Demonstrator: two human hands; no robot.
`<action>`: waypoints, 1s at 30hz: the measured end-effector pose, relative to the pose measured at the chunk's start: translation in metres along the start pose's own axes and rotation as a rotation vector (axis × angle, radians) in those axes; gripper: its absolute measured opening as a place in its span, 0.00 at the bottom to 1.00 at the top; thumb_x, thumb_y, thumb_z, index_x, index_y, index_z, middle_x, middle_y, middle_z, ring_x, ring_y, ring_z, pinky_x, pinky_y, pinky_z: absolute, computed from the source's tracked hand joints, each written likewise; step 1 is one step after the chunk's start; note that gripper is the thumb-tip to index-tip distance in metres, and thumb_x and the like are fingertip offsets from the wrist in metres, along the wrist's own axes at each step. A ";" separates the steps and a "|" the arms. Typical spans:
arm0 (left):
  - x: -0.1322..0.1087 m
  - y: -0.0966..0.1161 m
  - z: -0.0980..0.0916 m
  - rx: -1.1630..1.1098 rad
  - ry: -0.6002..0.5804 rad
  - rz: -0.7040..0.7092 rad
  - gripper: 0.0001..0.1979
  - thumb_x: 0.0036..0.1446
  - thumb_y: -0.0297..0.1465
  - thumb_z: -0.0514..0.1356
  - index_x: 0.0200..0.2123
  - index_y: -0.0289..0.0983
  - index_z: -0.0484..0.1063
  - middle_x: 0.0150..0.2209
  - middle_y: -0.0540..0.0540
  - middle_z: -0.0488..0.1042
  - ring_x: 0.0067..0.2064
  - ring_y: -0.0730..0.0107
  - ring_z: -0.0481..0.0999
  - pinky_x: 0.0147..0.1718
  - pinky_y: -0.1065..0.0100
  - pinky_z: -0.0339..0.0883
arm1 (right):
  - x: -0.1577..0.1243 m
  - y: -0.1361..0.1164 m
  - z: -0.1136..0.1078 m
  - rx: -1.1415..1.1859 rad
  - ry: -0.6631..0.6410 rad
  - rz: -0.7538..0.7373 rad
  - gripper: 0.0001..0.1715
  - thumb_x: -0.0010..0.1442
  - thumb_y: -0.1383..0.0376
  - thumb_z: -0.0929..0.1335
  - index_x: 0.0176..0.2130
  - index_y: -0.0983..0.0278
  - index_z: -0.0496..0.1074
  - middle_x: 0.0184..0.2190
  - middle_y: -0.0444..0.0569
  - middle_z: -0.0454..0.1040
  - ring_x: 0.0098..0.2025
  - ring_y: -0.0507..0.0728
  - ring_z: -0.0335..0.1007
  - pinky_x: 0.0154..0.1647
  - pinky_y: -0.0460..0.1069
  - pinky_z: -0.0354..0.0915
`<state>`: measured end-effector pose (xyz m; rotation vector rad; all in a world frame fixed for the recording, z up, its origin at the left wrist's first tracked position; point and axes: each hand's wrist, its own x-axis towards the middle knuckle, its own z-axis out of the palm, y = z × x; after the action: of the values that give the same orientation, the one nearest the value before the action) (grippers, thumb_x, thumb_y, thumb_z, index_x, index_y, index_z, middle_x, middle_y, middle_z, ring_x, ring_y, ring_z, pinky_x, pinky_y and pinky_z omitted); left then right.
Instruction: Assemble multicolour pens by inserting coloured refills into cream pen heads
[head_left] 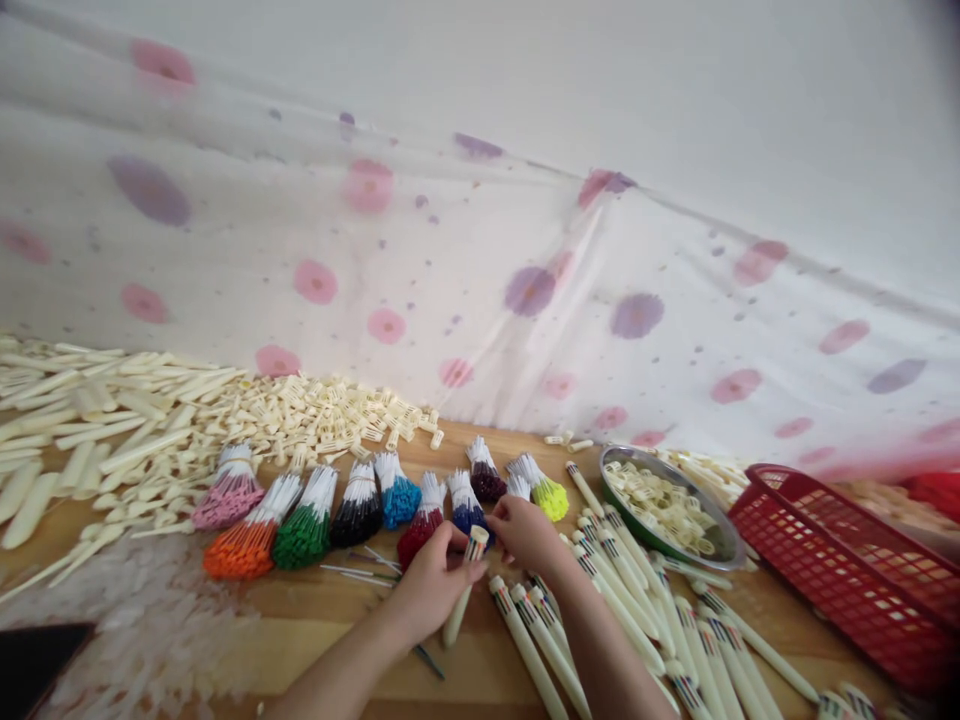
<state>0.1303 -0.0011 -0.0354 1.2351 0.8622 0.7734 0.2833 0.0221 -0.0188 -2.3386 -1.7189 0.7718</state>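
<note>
My left hand grips a cream multicolour pen, tilted with its slotted, coloured end up. My right hand reaches among the bundles with its fingers pinched together; whatever lies between them is hidden. Just beside those fingers stand a dark blue bundle of thin refills and a white-topped bundle, partly covered by the hand. Around them are a yellow bundle, a maroon bundle and a dark red bundle. A few loose refills lie left of my left hand.
Pink, orange, green, black and light blue bundles stand to the left. Behind them spread heaps of cream pen parts. Many multicolour pens lie at right, near a metal bowl of small rings and a red basket.
</note>
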 end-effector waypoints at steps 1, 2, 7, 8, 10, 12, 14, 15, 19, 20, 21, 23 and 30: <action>0.004 -0.001 0.002 -0.006 0.015 0.006 0.16 0.43 0.42 0.64 0.26 0.39 0.62 0.28 0.53 0.70 0.31 0.67 0.73 0.32 0.66 0.66 | -0.004 -0.001 -0.001 -0.017 0.033 -0.015 0.11 0.62 0.62 0.64 0.38 0.68 0.69 0.33 0.46 0.72 0.31 0.52 0.70 0.33 0.49 0.67; 0.007 -0.002 0.003 -0.010 0.029 0.016 0.17 0.44 0.43 0.64 0.26 0.39 0.62 0.28 0.53 0.70 0.32 0.66 0.73 0.33 0.65 0.66 | -0.009 -0.002 -0.003 -0.034 0.067 -0.030 0.09 0.62 0.64 0.64 0.35 0.68 0.70 0.30 0.45 0.73 0.31 0.52 0.70 0.33 0.48 0.65; 0.011 -0.004 0.006 -0.013 0.072 0.075 0.19 0.43 0.47 0.63 0.26 0.40 0.60 0.28 0.51 0.71 0.35 0.64 0.74 0.37 0.64 0.65 | -0.044 0.000 -0.012 -0.080 0.185 -0.084 0.10 0.55 0.73 0.65 0.23 0.64 0.68 0.20 0.47 0.73 0.30 0.56 0.70 0.30 0.47 0.57; 0.010 -0.003 0.006 -0.007 0.077 0.086 0.19 0.43 0.47 0.63 0.26 0.40 0.60 0.29 0.51 0.71 0.36 0.64 0.74 0.37 0.64 0.65 | -0.050 0.003 -0.015 -0.073 0.197 -0.091 0.10 0.54 0.73 0.65 0.22 0.64 0.67 0.20 0.47 0.73 0.28 0.56 0.70 0.29 0.47 0.56; 0.005 0.003 0.003 0.014 0.076 0.108 0.18 0.45 0.46 0.62 0.27 0.39 0.61 0.30 0.50 0.72 0.36 0.63 0.75 0.36 0.64 0.67 | -0.059 0.011 -0.023 -0.051 0.218 -0.097 0.09 0.55 0.71 0.64 0.24 0.63 0.68 0.21 0.46 0.74 0.26 0.56 0.69 0.27 0.46 0.56; -0.004 0.012 -0.007 0.054 0.064 0.135 0.14 0.47 0.42 0.61 0.29 0.39 0.63 0.31 0.48 0.74 0.36 0.63 0.76 0.34 0.64 0.68 | -0.061 0.021 -0.033 0.035 0.258 -0.123 0.09 0.57 0.66 0.63 0.27 0.62 0.68 0.22 0.45 0.74 0.25 0.55 0.69 0.26 0.46 0.58; -0.016 0.023 -0.022 0.126 0.078 0.181 0.10 0.46 0.34 0.63 0.29 0.39 0.65 0.30 0.49 0.75 0.34 0.64 0.76 0.34 0.65 0.68 | -0.060 0.028 -0.041 0.248 0.339 -0.205 0.12 0.58 0.59 0.62 0.28 0.62 0.69 0.21 0.45 0.72 0.24 0.54 0.68 0.25 0.46 0.60; -0.022 0.029 -0.031 0.172 0.115 0.216 0.08 0.46 0.31 0.63 0.29 0.39 0.66 0.30 0.49 0.75 0.35 0.65 0.75 0.36 0.65 0.68 | -0.060 0.030 -0.044 0.371 0.371 -0.260 0.14 0.56 0.57 0.62 0.28 0.63 0.69 0.21 0.45 0.71 0.23 0.54 0.67 0.24 0.46 0.61; -0.048 0.038 -0.067 0.380 0.335 0.374 0.05 0.45 0.26 0.60 0.27 0.41 0.68 0.34 0.48 0.73 0.40 0.63 0.72 0.41 0.63 0.65 | -0.068 0.019 -0.044 0.554 0.327 -0.453 0.18 0.53 0.51 0.65 0.27 0.63 0.69 0.20 0.45 0.69 0.20 0.53 0.65 0.20 0.45 0.60; -0.052 0.037 -0.073 0.494 0.400 0.446 0.04 0.46 0.26 0.59 0.27 0.41 0.68 0.34 0.48 0.74 0.39 0.64 0.73 0.41 0.63 0.66 | -0.073 0.014 -0.043 0.514 0.303 -0.499 0.17 0.54 0.52 0.65 0.27 0.63 0.70 0.20 0.45 0.69 0.21 0.53 0.65 0.20 0.45 0.60; -0.056 0.036 -0.078 0.588 0.450 0.505 0.04 0.47 0.26 0.58 0.28 0.41 0.67 0.34 0.48 0.74 0.39 0.64 0.73 0.40 0.64 0.67 | -0.078 0.010 -0.041 0.461 0.291 -0.545 0.16 0.56 0.53 0.65 0.27 0.62 0.70 0.20 0.44 0.69 0.22 0.53 0.64 0.20 0.44 0.60; -0.061 0.032 -0.084 0.746 0.505 0.594 0.05 0.49 0.25 0.57 0.29 0.41 0.67 0.34 0.48 0.75 0.37 0.65 0.75 0.38 0.65 0.68 | -0.087 0.003 -0.036 0.347 0.297 -0.632 0.14 0.58 0.56 0.64 0.27 0.61 0.70 0.21 0.44 0.69 0.23 0.52 0.65 0.22 0.44 0.60; -0.065 0.028 -0.086 0.852 0.484 0.619 0.06 0.50 0.23 0.55 0.30 0.41 0.66 0.34 0.48 0.75 0.37 0.67 0.76 0.36 0.67 0.70 | -0.097 -0.005 -0.028 0.165 0.318 -0.770 0.11 0.61 0.62 0.63 0.28 0.60 0.69 0.23 0.45 0.71 0.24 0.52 0.67 0.24 0.44 0.61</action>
<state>0.0230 -0.0134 -0.0086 2.1783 1.2912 1.2991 0.2716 -0.0601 0.0383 -1.3973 -2.0590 0.3528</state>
